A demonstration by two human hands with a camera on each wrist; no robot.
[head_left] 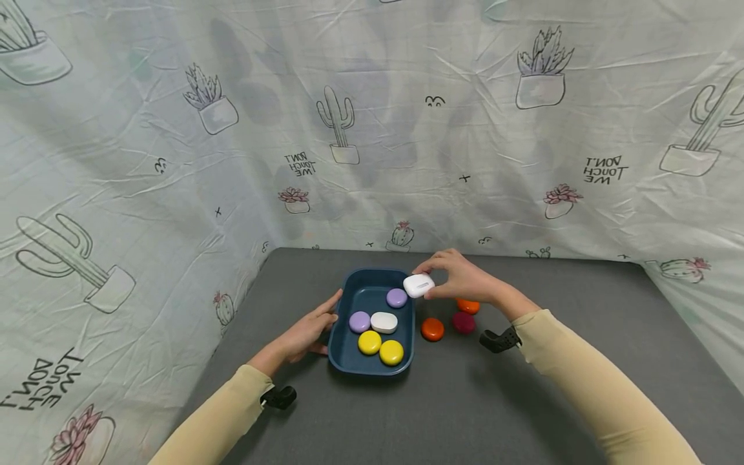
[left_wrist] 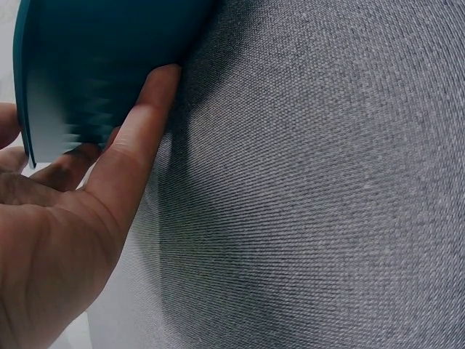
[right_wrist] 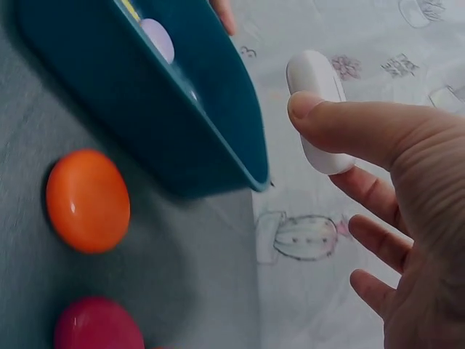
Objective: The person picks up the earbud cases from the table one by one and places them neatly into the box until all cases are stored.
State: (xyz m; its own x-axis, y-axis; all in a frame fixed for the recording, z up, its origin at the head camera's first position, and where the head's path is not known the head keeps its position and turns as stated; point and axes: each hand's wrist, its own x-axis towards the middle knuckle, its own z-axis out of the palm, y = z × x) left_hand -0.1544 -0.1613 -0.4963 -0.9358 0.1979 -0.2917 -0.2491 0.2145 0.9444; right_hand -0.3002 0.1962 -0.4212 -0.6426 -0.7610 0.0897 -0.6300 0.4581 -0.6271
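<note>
My right hand pinches a white earbud case between thumb and fingers, over the upper right rim of a dark blue tray. From the right wrist camera, the white case appears end-on with the thumb on its side; other fingers are spread. My left hand rests along the tray's left wall, its thumb lying straight against the outside. Inside the tray are two lilac round pieces, two yellow round pieces and a white rounded case.
Right of the tray, on the grey tabletop, lie a red-orange round piece, a crimson one and an orange one partly hidden by the right hand. A cactus-printed curtain borders the table behind and at the left.
</note>
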